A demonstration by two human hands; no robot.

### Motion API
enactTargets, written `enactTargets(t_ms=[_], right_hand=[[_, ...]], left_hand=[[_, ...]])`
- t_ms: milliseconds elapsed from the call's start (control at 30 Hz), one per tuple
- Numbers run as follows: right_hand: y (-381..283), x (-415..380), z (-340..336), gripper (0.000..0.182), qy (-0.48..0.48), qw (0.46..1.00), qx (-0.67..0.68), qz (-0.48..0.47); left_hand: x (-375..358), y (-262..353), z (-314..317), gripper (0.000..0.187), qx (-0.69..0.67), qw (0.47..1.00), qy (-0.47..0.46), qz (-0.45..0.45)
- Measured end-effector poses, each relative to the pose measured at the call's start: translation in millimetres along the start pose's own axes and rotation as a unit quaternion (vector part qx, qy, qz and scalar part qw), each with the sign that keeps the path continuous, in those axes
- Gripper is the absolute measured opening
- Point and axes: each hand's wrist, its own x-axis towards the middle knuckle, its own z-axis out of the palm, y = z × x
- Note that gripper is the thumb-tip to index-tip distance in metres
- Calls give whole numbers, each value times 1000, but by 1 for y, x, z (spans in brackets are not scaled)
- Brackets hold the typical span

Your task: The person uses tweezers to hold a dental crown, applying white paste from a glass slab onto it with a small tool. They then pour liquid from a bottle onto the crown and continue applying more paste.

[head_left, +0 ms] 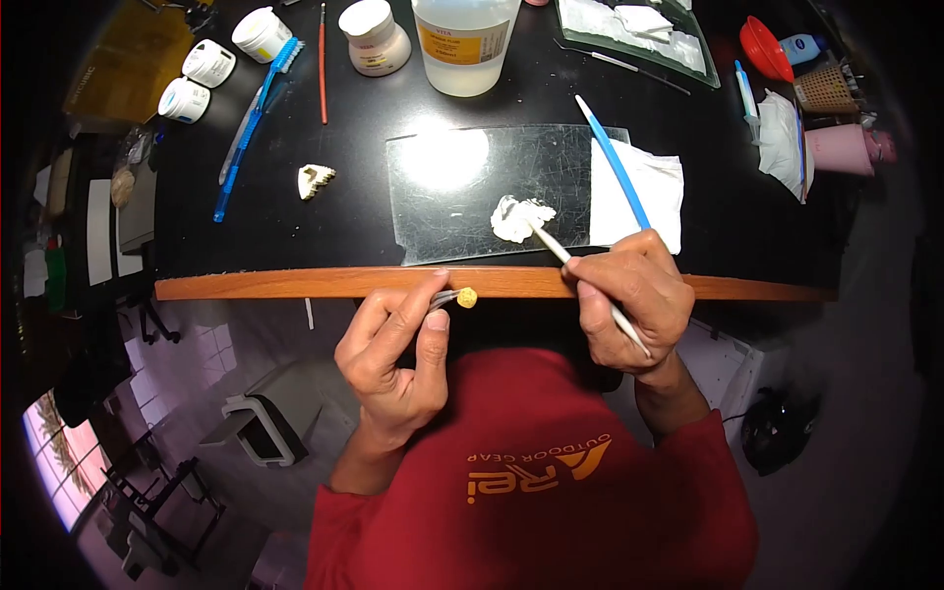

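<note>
My left hand (393,359) pinches slim metal tweezers (442,300) just in front of the table edge. At their tip is a small yellow, crown-like piece (468,297). My right hand (634,307) grips a slender white stick-like tool (553,248) like a pen, its tip at a mound of white paste (519,218). That paste lies on a scratched glass plate (433,211). A blue tool with a white end (614,162) slants over a folded white tissue (666,192), its lower end reaching my right knuckles.
A tooth-shaped dental model piece (314,181) sits left of the plate. Behind it are a blue toothbrush (254,123), a red brush (323,64), white jars (208,64) and a large liquid bottle (466,44). A green tray (703,44) holds tissues. The wooden edge (265,286) borders the black tabletop.
</note>
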Motion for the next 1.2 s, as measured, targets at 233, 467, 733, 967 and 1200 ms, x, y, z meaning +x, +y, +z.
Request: enactTargets(t_ms=[233,467,733,967,1200], right_hand=[[2,-2,0,17,-4,1000,9,-1],[-12,5,-3,22,5,985,169,28],[-10,-4,13,21,10,985,161,-58],[-9,-3,17,17,10,988,141,-68],[-10,-3,21,19,11,986,149,-67]], left_hand=[[-16,-10,9,33,-41,998,48,1],[-19,-17,18,32,-32,995,87,19],[-21,-29,22,32,-36,993,97,61],[-23,-28,22,33,-37,993,94,54],[-24,-25,22,33,-49,993,103,18]])
